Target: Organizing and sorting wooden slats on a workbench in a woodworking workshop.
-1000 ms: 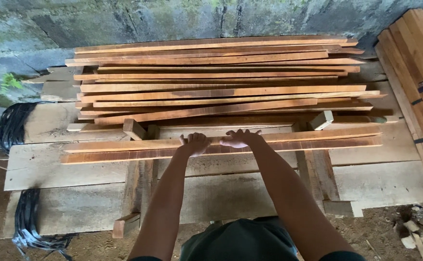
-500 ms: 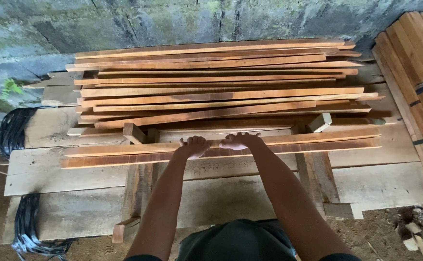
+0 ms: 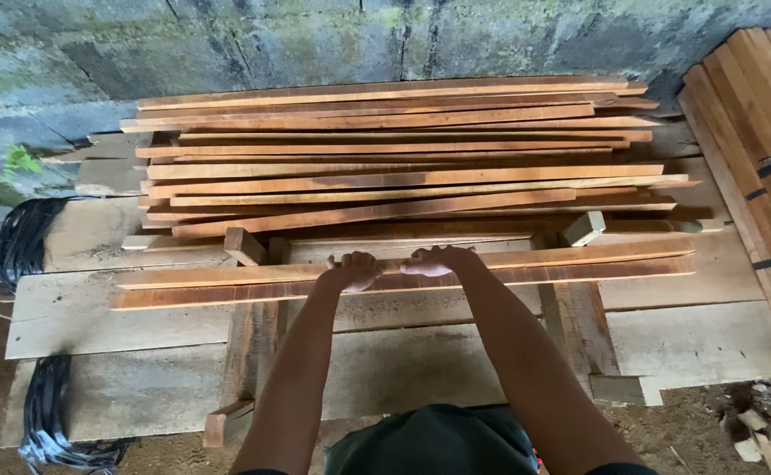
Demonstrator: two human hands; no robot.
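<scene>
Two long thin reddish wooden slats (image 3: 579, 262) lie side by side across a rough plank bench (image 3: 693, 339). My left hand (image 3: 353, 269) and my right hand (image 3: 436, 259) sit close together at the slats' middle, fingers curled over their far edge, gripping them. Just beyond the hands lies a loose pile of similar long slats (image 3: 385, 158), stacked against a mossy stone wall.
Small wooden blocks (image 3: 584, 228) stand on the bench at either side of the hands. Bundled light planks with black straps (image 3: 759, 114) lean at the right. Black strapping coils (image 3: 20, 237) hang off the bench's left end. Wood scraps litter the dirt floor (image 3: 755, 431).
My fingers have curled down from spread flat to gripping the slats' far edge. The slats have stayed in place.
</scene>
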